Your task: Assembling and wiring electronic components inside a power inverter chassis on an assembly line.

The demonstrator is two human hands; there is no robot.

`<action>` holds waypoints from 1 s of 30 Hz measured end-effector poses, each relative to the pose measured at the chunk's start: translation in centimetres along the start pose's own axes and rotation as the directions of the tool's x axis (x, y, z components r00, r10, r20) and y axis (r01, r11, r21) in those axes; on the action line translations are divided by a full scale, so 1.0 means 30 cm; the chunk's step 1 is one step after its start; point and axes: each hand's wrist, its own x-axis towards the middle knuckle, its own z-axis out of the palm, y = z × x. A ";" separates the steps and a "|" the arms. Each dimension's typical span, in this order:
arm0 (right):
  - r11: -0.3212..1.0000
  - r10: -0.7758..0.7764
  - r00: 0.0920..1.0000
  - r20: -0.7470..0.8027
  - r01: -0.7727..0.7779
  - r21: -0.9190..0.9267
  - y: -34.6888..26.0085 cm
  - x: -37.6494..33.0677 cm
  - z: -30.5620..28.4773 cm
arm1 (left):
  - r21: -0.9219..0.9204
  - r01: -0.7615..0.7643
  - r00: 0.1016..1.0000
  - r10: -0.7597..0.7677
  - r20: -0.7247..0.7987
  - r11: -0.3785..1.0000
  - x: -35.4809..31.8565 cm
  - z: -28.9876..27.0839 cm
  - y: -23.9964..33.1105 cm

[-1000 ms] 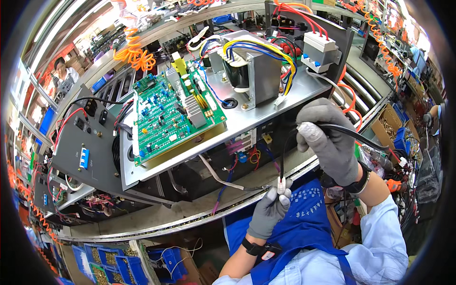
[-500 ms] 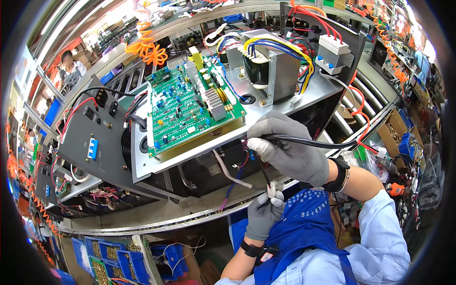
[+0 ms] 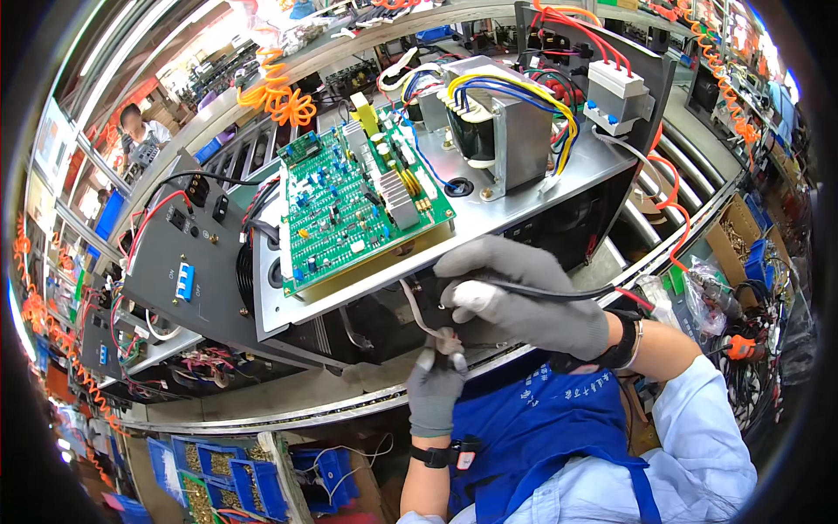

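Note:
My right hand (image 3: 524, 293), in a grey glove with whitish fingertips, is closed on a black cable (image 3: 559, 294) in front of the chassis's near edge. The cable runs back over the palm to a red end at the right. My left hand (image 3: 436, 393), gloved in grey too, pinches the lower end of a pale grey cable (image 3: 411, 307) that hangs from the chassis. What lies between its fingertips is partly hidden. Above both hands a green circuit board (image 3: 349, 205) is mounted on the metal chassis plate (image 3: 489, 212), beside a large transformer (image 3: 515, 131).
A dark panel with a blue switch (image 3: 185, 282) forms the chassis's left end. Blue bins (image 3: 253, 489) of small metal parts stand at the lower left. Rollers (image 3: 685, 175) lie beyond the right end. Coiled orange hoses (image 3: 279, 103) hang behind. Another person (image 3: 144, 135) is far left.
My left hand has moved left and up, from a white connector on a dark wire to the pale grey cable's end. My right hand has shifted slightly down, still holding the black cable.

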 end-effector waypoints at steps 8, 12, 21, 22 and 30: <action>0.935 -0.288 0.926 -0.245 0.327 0.135 0.088 -0.118 -0.050 | 0.218 -0.271 0.953 0.230 0.196 0.938 0.041 0.117 0.092; 0.803 -0.214 0.976 -0.050 0.146 -0.577 0.198 -0.177 -0.129 | 0.285 -0.278 0.947 0.212 0.239 0.917 0.026 0.106 0.071; 0.736 0.561 0.823 -0.087 -0.544 -0.404 0.456 -0.289 -0.109 | 0.584 -0.370 0.924 0.349 0.155 0.722 0.025 0.192 0.010; 0.738 0.661 0.747 -0.072 -0.664 -0.119 0.479 -0.300 -0.103 | 0.667 -0.384 0.907 0.395 0.145 0.639 0.025 0.200 0.004; 0.627 0.766 0.643 0.012 -0.741 -0.240 0.516 -0.205 -0.133 | 0.815 -0.372 0.861 0.492 0.126 0.443 0.006 0.240 -0.015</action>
